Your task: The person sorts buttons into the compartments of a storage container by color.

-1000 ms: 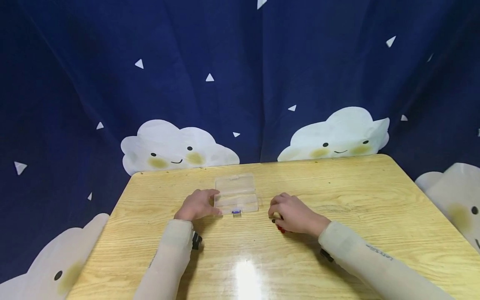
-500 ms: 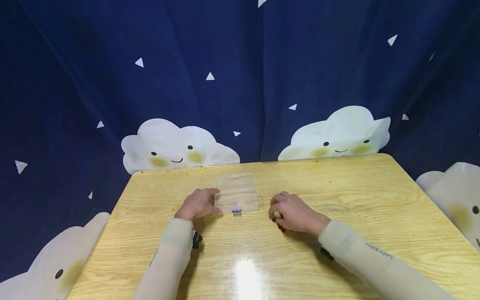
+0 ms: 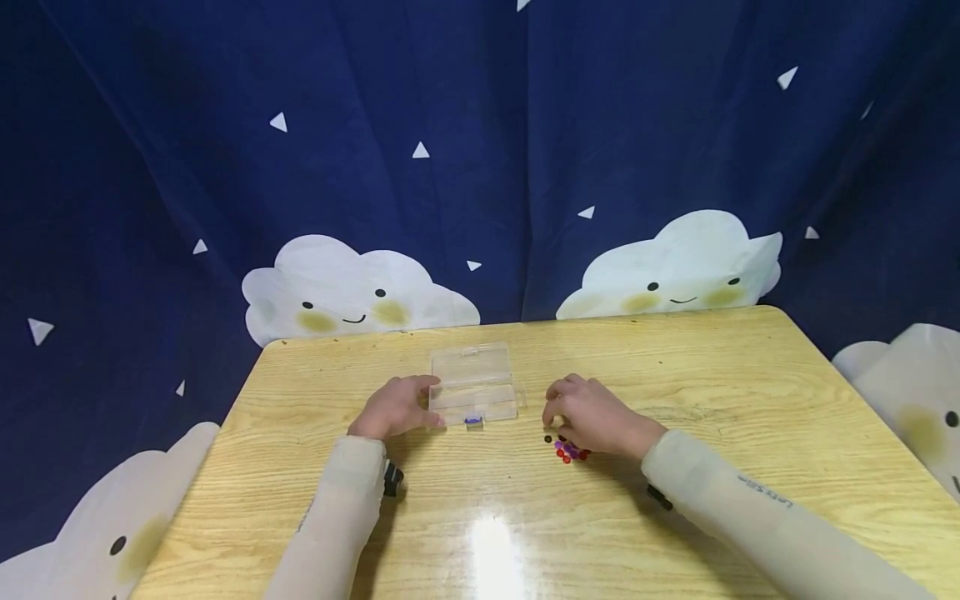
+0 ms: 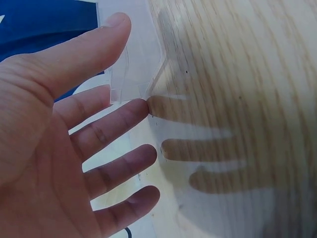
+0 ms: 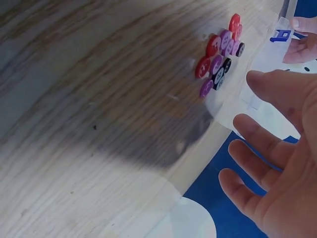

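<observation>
White glare streaks the table's near part

from the head view, we look across a table, with a curtain behind its far edge and down both sides. around the table's middle, toward the back, lies an opened case, one half behind the other; a latch sits midway along its front edge. at the case's left end we find the left hand, thumb by the front corner and a finger farther back. right of the case and a little nearer us, apart from it, buttons lie on the table in one close cluster. the right hand is above the table, over the cluster's far right side.
</observation>
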### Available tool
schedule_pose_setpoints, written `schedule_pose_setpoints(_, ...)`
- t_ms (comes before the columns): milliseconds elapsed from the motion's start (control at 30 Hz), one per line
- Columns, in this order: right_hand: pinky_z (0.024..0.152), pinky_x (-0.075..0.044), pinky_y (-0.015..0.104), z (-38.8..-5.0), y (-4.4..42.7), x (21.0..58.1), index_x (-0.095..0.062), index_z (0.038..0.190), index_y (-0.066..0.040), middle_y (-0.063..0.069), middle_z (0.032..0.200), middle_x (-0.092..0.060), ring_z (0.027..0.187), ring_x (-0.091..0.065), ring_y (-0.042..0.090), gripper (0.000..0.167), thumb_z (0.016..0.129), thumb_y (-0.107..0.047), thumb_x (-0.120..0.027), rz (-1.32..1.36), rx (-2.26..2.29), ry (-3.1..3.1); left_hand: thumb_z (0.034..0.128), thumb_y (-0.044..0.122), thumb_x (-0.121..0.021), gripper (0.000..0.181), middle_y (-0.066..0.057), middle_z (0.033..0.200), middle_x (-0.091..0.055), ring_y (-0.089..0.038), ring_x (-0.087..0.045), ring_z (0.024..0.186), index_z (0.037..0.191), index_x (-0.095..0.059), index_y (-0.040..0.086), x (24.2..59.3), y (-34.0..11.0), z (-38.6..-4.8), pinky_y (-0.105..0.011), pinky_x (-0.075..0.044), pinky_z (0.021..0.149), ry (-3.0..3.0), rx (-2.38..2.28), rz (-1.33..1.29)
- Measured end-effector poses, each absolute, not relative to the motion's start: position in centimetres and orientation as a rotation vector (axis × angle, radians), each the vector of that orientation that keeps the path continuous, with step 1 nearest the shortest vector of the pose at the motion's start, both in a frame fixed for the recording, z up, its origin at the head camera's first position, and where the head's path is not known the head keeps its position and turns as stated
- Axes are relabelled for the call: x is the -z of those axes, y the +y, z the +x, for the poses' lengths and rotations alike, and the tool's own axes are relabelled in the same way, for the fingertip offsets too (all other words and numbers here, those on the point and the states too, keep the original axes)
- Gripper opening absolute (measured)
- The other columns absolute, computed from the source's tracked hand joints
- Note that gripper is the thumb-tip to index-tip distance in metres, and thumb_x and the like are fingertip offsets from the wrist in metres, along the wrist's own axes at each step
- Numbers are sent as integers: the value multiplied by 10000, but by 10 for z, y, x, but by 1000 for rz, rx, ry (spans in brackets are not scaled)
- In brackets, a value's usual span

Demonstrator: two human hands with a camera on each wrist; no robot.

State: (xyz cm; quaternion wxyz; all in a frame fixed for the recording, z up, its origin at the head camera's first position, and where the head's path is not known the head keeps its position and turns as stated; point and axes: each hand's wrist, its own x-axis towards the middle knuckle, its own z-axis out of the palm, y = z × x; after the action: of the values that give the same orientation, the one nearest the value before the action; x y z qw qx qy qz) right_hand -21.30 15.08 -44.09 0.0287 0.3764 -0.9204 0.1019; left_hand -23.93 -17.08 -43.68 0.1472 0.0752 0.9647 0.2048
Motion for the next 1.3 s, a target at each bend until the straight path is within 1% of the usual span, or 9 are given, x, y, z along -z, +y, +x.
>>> schedule_pose_setpoints(167,783,-527,551,-212,149,444,-772,897,-245,67,1124,-689,1052,-597,271,86,841,-181,-778,1180,-307,-2857,782,346,-839,764,-94,1375,-619,-316,-563,1287,1454,-513,184,438,-171,-240,-509,-490,1030,2771,-598,217)
schedule_pose_setpoints(200,776,-524,532,-212,149,445,-772,897,-246,62,1119,-686,1048,-593,267,85,840,-182,-777,1179,-302,-2859,783,345,-838,764,-94,1375,-619,-317,-562,1289,1455,-512,183,438,-171,-240,-511,-489,1032,2770,-598,217)
schedule_pose_setpoints(333,804,-523,545,-211,147,447,-771,910,-248,100,1228,-655,1125,-573,298,78,839,-216,-782,1170,-255,-2833,790,348,-832,765,-88,1369,-620,-313,-567,1280,1460,-503,185,437,-172,-240,-510,-489,1032,2765,-598,222)
schedule_pose_setpoints(433,850,-509,568,-213,146,447,-776,903,-249,131,1327,-612,1204,-541,328,69,835,-243,-789,1165,-230,-2803,793,344,-830,765,-91,1369,-618,-314,-567,1279,1463,-498,182,436,-172,-239,-514,-485,1037,2757,-609,219)
schedule_pose_setpoints(500,877,-494,571,-213,145,448,-779,885,-252,134,1349,-603,1232,-524,335,59,829,-245,-794,1163,-221,-2792,793,340,-831,766,-91,1368,-618,-312,-567,1279,1464,-497,183,436,-172,-239,-512,-481,1043,2752,-616,210)
schedule_pose_setpoints(800,999,-416,618,-211,141,449,-768,806,-265,121,1354,-602,1308,-479,378,39,801,-243,-800,1153,-199,-2774,793,339,-832,767,-89,1363,-621,-305,-578,1264,1464,-497,176,435,-171,-239,-506,-487,1036,2753,-608,215)
schedule_pose_setpoints(1033,999,-424,599,-210,138,451,-746,781,-261,120,1365,-595,1334,-458,395,65,787,-222,-798,1134,-180,-2788,785,338,-838,765,-79,1325,-636,-275,-598,1214,1455,-506,175,436,-171,-241,-491,-498,1011,2753,-615,219)
schedule_pose_setpoints(1167,994,-430,600,-209,137,452,-731,726,-267,109,1341,-615,1329,-465,394,100,780,-236,-810,1109,-172,-2793,782,336,-840,764,-85,1338,-627,-282,-586,1234,1451,-508,175,437,-171,-242,-497,-489,1025,2750,-625,214)
schedule_pose_setpoints(1300,977,-443,607,-209,137,452,-735,688,-256,105,1304,-641,1312,-477,400,130,774,-208,-820,1106,-184,-2792,780,330,-843,762,-91,1347,-623,-288,-576,1250,1448,-511,177,438,-171,-243,-499,-478,1041,2747,-640,210)
